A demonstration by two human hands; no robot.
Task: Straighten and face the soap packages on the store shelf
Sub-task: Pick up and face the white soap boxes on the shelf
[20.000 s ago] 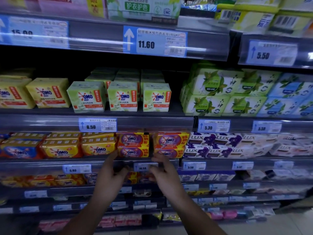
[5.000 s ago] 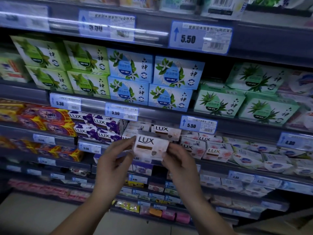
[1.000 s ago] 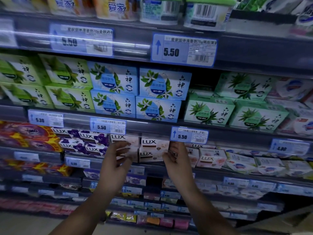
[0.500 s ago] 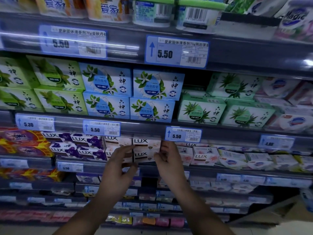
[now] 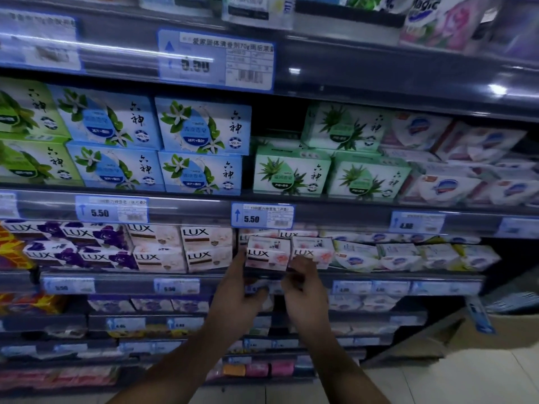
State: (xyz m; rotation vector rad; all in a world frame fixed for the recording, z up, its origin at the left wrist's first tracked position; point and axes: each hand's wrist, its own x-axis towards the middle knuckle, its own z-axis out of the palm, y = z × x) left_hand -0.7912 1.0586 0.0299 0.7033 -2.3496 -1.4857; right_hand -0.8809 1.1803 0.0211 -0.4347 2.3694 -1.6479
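Observation:
A pink-and-white LUX soap box [image 5: 267, 255] stands at the front edge of the LUX shelf [image 5: 379, 277], tilted a little forward. My left hand [image 5: 237, 298] grips its left side with the thumb up along the edge. My right hand [image 5: 303, 290] has curled fingers pinching its lower right corner. A second pink LUX box [image 5: 313, 252] sits right beside it. Left of them, white LUX boxes [image 5: 208, 249] stand in two neat stacked rows facing out, followed by purple LUX boxes [image 5: 78, 246].
White-and-blue soap packs [image 5: 399, 258] fill the shelf to the right. Blue [image 5: 201, 147] and green [image 5: 291, 173] soap boxes stand on the shelf above. Price tags [image 5: 262, 215] line the shelf edges. A cardboard box [image 5: 455, 339] sits on the floor at the right.
Both hands have left the white LUX boxes and shifted right to the pink LUX box. The view has also swung to the right.

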